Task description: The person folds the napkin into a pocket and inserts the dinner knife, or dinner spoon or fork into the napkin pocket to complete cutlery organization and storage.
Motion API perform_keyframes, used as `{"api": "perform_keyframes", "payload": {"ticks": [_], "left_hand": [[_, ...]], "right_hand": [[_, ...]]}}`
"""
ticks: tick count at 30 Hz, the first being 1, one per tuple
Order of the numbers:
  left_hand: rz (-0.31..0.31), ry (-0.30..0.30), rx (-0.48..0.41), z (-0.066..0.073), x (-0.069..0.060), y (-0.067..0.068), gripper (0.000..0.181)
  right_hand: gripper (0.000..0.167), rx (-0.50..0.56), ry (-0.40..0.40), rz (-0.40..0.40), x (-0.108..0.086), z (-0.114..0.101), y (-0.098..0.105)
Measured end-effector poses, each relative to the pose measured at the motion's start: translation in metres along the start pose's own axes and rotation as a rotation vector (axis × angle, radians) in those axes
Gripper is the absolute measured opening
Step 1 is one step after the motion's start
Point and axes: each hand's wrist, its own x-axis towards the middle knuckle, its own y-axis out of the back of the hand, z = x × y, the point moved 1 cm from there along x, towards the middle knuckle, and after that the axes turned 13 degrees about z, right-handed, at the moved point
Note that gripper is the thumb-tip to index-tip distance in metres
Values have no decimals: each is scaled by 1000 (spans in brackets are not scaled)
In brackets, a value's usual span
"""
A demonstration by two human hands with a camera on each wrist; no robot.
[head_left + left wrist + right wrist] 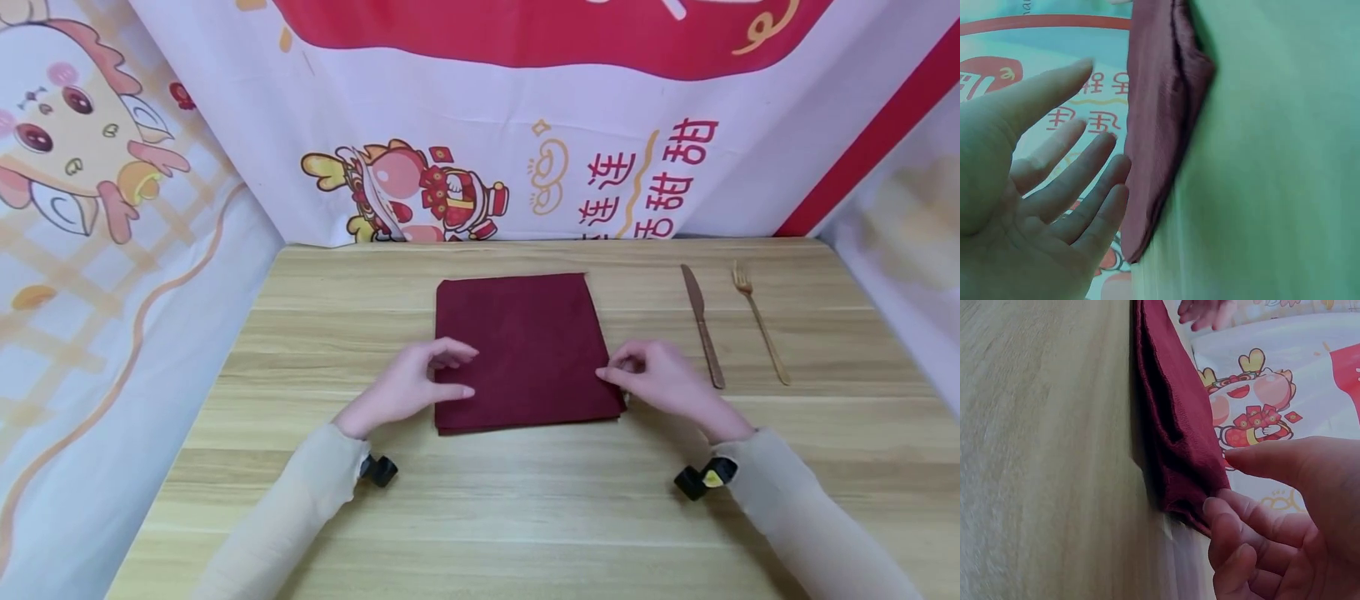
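A dark red cloth napkin (525, 350), folded into a layered near-square, lies flat on the wooden table. Over its left edge hovers my left hand (412, 383), thumb and fingers spread apart; the left wrist view shows nothing between them. At the napkin's right edge is my right hand (660, 379), its fingers loosely bent. In the right wrist view, the fingertips (1216, 506) are at the cloth's near corner, while the thumb stands apart from them. Folded layers show along the front edge of the napkin (1179, 419).
To the right of the napkin lie a copper-coloured table knife (702, 325) and a gold-coloured fork (761, 323), side by side. A printed white and red cloth (465, 100) hangs behind the wooden table (480, 517). Another printed cloth (195, 317) covers the left side.
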Motion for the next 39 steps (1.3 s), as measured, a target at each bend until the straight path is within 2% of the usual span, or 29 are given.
{"api": "perform_keyframes", "payload": {"ticks": [4,7,12,19,24,28,31,33,36,39], "left_hand": [[-50,-19,84,1,-15,2,45],[-101,-15,134,2,-21,0,45],[-134,-22,188,2,-23,-6,42],[-148,-71,210,5,-22,-5,31],[-170,-88,222,5,-21,-4,28],[-190,-30,184,6,-18,-1,31],[-176,27,141,5,-13,2,39],[-150,41,116,5,-8,6,45],[-93,37,70,5,0,13,50],[-29,19,29,5,10,20,51]], "right_hand": [[22,45,-27,-32,0,0,-3],[26,63,-47,-74,0,1,-5],[22,89,-42,-126,0,4,-6],[21,212,-69,-182,2,6,-3],[18,163,-33,-154,1,12,-4],[20,96,-24,-101,0,15,-3],[26,85,-50,-86,-3,14,-1],[32,91,-72,-82,-5,12,3],[42,118,-98,-70,-8,7,8],[49,131,-90,-51,-10,3,12]]}}
